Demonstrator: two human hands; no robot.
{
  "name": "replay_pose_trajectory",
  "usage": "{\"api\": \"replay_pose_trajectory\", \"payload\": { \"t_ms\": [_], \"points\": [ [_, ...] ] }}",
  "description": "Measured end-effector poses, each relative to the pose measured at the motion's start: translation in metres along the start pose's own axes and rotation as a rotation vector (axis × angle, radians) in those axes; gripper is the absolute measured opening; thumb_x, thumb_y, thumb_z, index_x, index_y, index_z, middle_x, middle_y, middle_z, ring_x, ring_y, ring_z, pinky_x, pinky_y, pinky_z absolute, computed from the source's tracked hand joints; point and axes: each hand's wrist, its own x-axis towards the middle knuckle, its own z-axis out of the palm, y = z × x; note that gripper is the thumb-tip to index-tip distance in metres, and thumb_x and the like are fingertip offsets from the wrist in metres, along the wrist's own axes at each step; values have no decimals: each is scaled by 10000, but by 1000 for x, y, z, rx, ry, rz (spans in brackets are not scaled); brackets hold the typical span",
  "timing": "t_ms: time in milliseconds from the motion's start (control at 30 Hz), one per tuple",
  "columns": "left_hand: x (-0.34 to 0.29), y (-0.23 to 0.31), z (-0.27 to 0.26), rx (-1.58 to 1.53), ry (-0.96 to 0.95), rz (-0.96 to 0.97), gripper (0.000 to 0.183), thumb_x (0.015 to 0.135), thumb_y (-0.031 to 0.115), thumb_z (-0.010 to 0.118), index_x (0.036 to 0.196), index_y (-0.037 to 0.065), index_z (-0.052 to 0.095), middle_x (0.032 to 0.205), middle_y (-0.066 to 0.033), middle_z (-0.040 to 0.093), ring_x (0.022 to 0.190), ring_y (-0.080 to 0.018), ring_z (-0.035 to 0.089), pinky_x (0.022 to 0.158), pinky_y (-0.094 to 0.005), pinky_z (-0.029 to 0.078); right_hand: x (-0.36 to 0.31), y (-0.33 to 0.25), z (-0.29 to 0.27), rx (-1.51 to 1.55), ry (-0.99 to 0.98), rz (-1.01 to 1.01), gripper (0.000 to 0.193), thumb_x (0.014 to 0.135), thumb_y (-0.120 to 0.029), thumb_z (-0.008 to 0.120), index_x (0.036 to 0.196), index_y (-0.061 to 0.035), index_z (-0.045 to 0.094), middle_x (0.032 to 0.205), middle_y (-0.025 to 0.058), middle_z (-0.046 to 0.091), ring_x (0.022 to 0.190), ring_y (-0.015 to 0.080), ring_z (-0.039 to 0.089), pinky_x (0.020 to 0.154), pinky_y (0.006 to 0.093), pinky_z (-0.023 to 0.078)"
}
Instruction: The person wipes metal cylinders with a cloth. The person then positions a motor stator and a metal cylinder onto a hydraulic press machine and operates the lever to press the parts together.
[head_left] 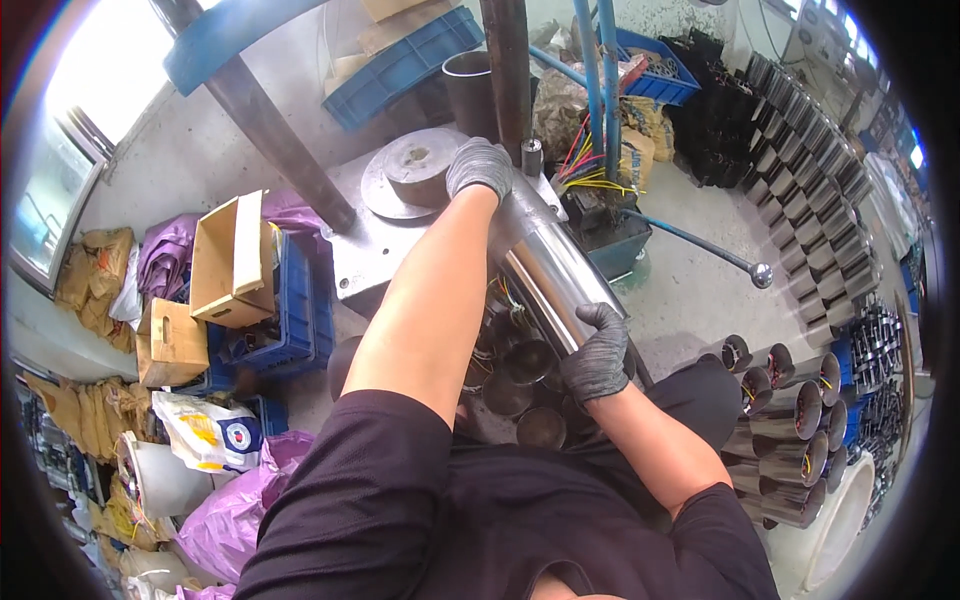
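Note:
A long shiny metal tube (562, 278) lies slanted in front of me, its upper end by the press table (385, 245) and its lower end toward my lap. My left hand (480, 168), in a grey glove, curls over the tube's upper end; its fingertips are hidden. Lower down, my right hand (596, 355), also gloved, grips the tube's side with the thumb on top. Just left of my left hand, a thick round metal block (420, 165) sits on a flat disc (378, 190) on the table.
Dark steel columns (285, 140) rise from the table. A blue lever with a ball end (761, 275) juts out rightward. Several open tubes (808, 405) lie stacked at right, below a tall curved stack (810, 190). Blue crates (305, 300) and cardboard boxes (172, 340) stand at left.

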Motion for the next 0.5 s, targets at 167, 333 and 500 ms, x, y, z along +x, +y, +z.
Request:
{"api": "replay_pose_trajectory", "payload": {
  "t_ms": [167,333,500],
  "points": [
    [-4,0,2,54,34,26,414,1073,287,506,1280,36,762,1368,-258,698,1282,-434,672,1067,-530,548,6,0,10,58,27,61,383,789,-189,716,1117,-17,622,1036,196,692,844,377,701,844,497,620],
    [3,-3,5,164,22,111,444,1089,297,473,1281,7,749,1399,-244,683,1303,-430,655,1103,-518,526,-6,-12,3,133,-235,162,460,812,-165,636,1220,48,632,1112,232,715,963,376,746,938,463,645],
    [18,-10,15,214,32,171,475,1096,330,472,1271,-17,745,1361,-285,684,1285,-442,654,1098,-525,521,0,-13,-6,138,-194,300,333,801,-177,665,1094,-21,701,1039,139,692,993,279,634,957,466,528]
  ]
}}
